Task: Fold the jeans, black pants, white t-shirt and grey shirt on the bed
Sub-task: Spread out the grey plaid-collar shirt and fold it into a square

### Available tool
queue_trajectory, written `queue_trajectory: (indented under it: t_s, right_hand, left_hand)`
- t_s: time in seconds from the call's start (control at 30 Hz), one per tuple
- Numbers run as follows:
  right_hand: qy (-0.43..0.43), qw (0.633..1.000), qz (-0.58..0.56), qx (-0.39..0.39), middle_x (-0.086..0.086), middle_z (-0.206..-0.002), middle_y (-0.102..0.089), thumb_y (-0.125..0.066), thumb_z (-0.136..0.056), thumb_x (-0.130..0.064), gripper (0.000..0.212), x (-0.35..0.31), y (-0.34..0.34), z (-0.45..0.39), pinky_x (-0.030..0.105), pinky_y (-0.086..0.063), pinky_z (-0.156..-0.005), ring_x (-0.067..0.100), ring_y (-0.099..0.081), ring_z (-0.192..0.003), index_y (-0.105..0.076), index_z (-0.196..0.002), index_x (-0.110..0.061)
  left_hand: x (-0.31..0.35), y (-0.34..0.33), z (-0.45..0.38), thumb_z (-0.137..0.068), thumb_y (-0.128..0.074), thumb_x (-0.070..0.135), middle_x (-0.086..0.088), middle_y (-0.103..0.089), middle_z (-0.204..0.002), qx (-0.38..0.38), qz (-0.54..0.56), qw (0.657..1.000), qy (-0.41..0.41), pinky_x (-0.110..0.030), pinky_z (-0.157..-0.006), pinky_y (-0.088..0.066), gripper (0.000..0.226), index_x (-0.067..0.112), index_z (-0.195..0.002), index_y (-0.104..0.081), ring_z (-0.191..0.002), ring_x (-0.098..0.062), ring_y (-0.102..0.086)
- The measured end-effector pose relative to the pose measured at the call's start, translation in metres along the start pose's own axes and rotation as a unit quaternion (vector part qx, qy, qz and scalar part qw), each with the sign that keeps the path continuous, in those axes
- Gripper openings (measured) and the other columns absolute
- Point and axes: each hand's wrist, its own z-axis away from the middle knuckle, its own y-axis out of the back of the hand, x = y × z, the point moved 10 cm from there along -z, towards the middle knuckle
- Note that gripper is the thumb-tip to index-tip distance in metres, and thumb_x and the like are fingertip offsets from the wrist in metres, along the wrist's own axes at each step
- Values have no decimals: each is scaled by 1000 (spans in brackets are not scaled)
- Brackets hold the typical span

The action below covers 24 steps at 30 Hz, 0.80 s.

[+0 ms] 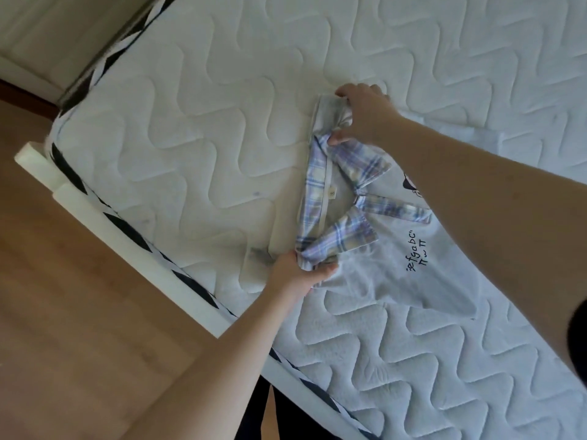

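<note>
Between the two hands, on the quilted white mattress (197, 128), lies the grey shirt (394, 268) — soft jersey with a plaid collar (336, 217) in blue, lilac and cream and dark printed lettering (416, 254) on its chest. The left hand (297, 274) pinches the bunched fabric at one shoulder corner; the right hand (365, 114) grips the other, fingers curled round a folded wad. Beyond the left hand runs the mattress's black-and-white piping, a white bed frame (104, 223) and smooth wood flooring (63, 312).

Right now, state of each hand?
Left hand: gripping the shirt at its near shoulder.
Right hand: gripping the shirt at its far shoulder.
</note>
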Motion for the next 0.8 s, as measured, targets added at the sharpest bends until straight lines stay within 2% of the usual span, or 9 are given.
queue_trajectory:
  t_s: [0.1, 0.17, 0.23, 0.4, 0.5, 0.6, 0.67, 0.73, 0.8]
  right_hand:
    - [11, 999, 24, -36, 15, -121, -50, -83, -67, -50, 70, -4, -2, -3, 42, -37, -98, 33, -42, -120, -54, -116, -8]
    - [19, 998, 14, -51, 12, -108, -55, -84, -68, -45, 56, -5, -3, -1, 37, -40, -87, 31, -51, -109, -57, -99, -7]
    - [26, 998, -16, -59, 9, -105, -64, -86, -67, -37, 53, -8, -3, 3, 36, -43, -85, 30, -57, -102, -63, -104, -7]
    - [35, 997, -60, -19, 8, -107, -67, -85, -71, -30, 48, -5, 10, 16, 32, -41, -85, 26, -59, -101, -63, -109, -11]
    - [26, 997, -76, 7, 5, -82, -63, -83, -73, -31, 30, 4, 26, 34, 27, -34, -71, 23, -56, -84, -64, -88, -14]
    - [6, 994, -96, 44, -3, -61, -51, -83, -73, -36, 34, 18, 49, 65, 27, -30, -54, 20, -52, -64, -55, -70, -16]
    - [-17, 987, -136, 79, -4, -56, -48, -83, -72, -36, 35, 29, 72, 93, 25, -28, -47, 15, -45, -54, -55, -67, -17]
    - [-33, 974, -191, 120, -2, -55, -47, -84, -72, -35, 33, 38, 97, 125, 23, -27, -43, 13, -41, -50, -58, -68, -15]
    - [-55, 949, -258, 171, -7, -50, -44, -86, -71, -32, 34, 52, 123, 167, 17, -24, -38, 4, -35, -41, -56, -63, -16]
  left_hand:
    - [0, -2, -1, -69, -88, 32, 11, -73, -71, 38, -10, 999, 0, -28, -55, -55, 19, 26, -77, -71, -62, -2, -68]
    - [0, 0, -3, -71, -86, 31, -3, -74, -73, 67, -36, 997, 1, -38, -60, -57, 19, 18, -77, -73, -68, -18, -70]
    - [-1, 3, -3, -73, -85, 32, -11, -74, -77, 89, -53, 995, 4, -43, -63, -57, 27, 8, -81, -74, -73, -28, -70]
    - [-1, 3, 0, -77, -82, 31, -10, -74, -80, 74, -54, 996, 18, -40, -71, -56, 24, 9, -84, -74, -78, -26, -71]
    - [6, -2, 6, -79, -81, 25, -6, -75, -78, 14, -38, 999, 13, -24, -60, -55, 19, 9, -86, -75, -77, -18, -72]
    - [30, 1, 17, -80, -80, 25, 3, -75, -78, -21, -90, 995, -30, -12, -54, -49, 16, 15, -92, -76, -70, -4, -70]
    - [54, 8, 30, -80, -80, 27, 6, -76, -82, -11, -126, 990, -57, -17, -63, -54, 21, 19, -98, -75, -76, -5, -71]
    - [77, 15, 46, -80, -80, 25, -4, -76, -92, -3, -147, 987, -70, -28, -72, -58, 26, 14, -103, -75, -86, -19, -72]
    - [103, 10, 72, -79, -80, 26, -2, -76, -85, -15, -198, 974, -110, -21, -61, -52, 23, 15, -99, -76, -76, -15, -70]
